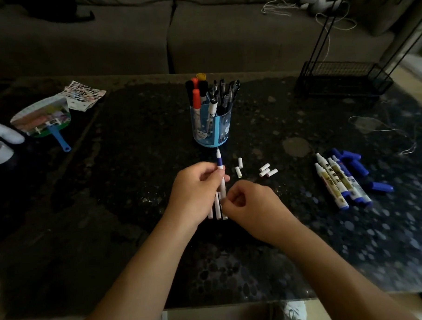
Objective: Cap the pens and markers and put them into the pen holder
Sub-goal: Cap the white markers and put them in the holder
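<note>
An uncapped pen (219,162) is being pinched by the left hand's (196,188) fingers (215,176), the right hand's (251,202) curled grip being unclear, while loose caps (267,170) and bare blue markers (336,184) are being left waiting before the well-stocked pen holder (211,129).

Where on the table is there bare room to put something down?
Bare: the stretch between the fan and the pen holder, and the strip between the white caps and the blue markers. Crowded: in front of the holder, around the left hand and right hand.
</note>
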